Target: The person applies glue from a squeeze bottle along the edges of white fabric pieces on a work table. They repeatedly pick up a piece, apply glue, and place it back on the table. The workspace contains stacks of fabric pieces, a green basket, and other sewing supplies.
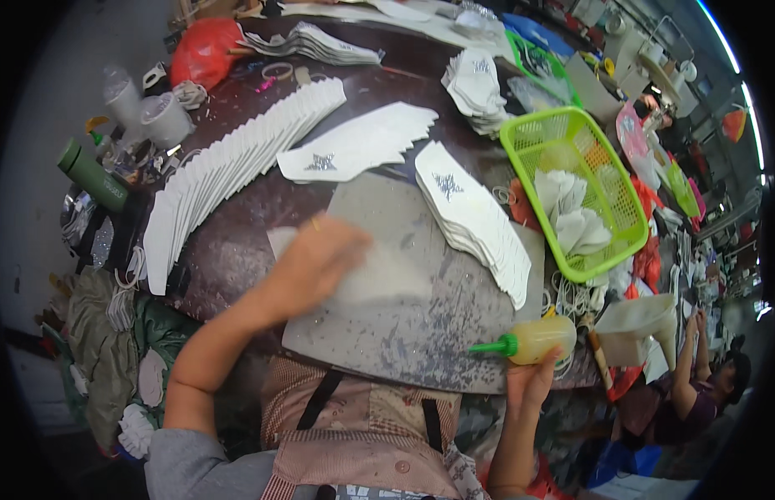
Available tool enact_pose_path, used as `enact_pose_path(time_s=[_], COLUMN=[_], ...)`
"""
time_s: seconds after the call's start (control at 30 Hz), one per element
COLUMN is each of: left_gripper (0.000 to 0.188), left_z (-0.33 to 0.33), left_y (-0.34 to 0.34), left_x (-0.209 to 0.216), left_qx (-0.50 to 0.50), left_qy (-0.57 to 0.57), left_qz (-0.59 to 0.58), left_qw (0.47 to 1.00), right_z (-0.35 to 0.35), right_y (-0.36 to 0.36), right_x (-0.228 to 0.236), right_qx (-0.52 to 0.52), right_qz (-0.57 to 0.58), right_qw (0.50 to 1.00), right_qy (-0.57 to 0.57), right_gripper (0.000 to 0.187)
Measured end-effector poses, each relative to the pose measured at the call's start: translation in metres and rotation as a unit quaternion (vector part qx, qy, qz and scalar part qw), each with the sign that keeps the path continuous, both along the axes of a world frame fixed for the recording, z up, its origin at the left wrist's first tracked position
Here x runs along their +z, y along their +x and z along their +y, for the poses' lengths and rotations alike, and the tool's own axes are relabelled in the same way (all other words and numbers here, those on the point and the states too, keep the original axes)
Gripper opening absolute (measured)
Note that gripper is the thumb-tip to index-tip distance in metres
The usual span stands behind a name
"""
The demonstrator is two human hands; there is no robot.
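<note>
Squeeze bottle (547, 337), yellowish contents, green nozzle, is in the R hand (533, 375) over the lower-R part of the grey board (379, 350). It's tipped approx. sideways, nozzle pointing L; fingers are wrapped round the body, grip narrow. L hand (321, 258) is over the board's upper-L area, blurred, fingers bent; can't tell if it's pinching anything. Pale blurred patch beside it may be a white piece, unconfirmed.

Poss. trouble: w/ the bottle tipped, a hard squeeze could drip liquid on the board, & anything laid there could get smeared. Nozzle tip looks bare, so a leak wouldn't need much.

Just above the board's R side: stack of white pieces w/ silver motif (479, 229), partly on the board; a careless R-arm swing could knock it askew. Further up: motif piece (354, 146), near the L hand's far side. To its L, the long fanned row of white pieces (237, 167) overlaps like shingles; L elbow or sleeve catching the near end might slide the lot.

Outward, R: green basket (611, 262) w/ white bits inside, loose cords (575, 296) below it, which could snag the bottle. Far R: co-worker (687, 400), arms raised.
</note>
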State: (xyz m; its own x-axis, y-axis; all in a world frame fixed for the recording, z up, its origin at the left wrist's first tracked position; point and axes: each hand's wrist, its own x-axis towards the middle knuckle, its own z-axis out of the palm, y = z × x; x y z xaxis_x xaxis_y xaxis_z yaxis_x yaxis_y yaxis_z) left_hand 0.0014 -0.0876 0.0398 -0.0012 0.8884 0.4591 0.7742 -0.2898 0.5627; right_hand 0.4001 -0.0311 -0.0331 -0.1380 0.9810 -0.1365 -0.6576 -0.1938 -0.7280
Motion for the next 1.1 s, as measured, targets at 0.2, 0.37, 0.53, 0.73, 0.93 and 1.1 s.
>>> enact_pose_path(time_s=[0.2,0.37,0.53,0.73,0.93,1.1], left_gripper=[0.024,0.025,0.023,0.032,0.049,0.046], left_z=[0.117,0.147,0.149,0.212,0.205,0.195], left_y=[-0.115,-0.131,-0.051,0.054,0.072,0.073], left_x=[-0.039,-0.082,-0.024,-0.007,-0.039,-0.053], left_qx=[0.164,0.202,0.207,-0.171,-0.138,-0.077], left_qy=[0.002,0.030,0.187,0.036,0.012,0.108], left_qz=[-0.133,0.014,0.066,0.108,0.149,0.154], left_qw=[0.977,0.979,0.958,0.979,0.979,0.979], right_z=[0.009,0.013,0.016,0.012,0.010,0.016], right_y=[-0.007,-0.002,-0.006,-0.011,-0.007,-0.009], right_x=[-0.007,-0.009,-0.002,0.005,0.001,0.002], right_qx=[-0.061,-0.061,-0.088,-0.070,-0.066,-0.071], right_qz=[0.081,0.109,0.121,0.122,0.141,0.147], right_qw=[0.995,0.992,0.989,0.990,0.988,0.987], right_qy=[0.014,-0.005,-0.009,-0.001,0.022,0.010], right_gripper=[0.060,0.061,0.061,0.061,0.061,0.063])
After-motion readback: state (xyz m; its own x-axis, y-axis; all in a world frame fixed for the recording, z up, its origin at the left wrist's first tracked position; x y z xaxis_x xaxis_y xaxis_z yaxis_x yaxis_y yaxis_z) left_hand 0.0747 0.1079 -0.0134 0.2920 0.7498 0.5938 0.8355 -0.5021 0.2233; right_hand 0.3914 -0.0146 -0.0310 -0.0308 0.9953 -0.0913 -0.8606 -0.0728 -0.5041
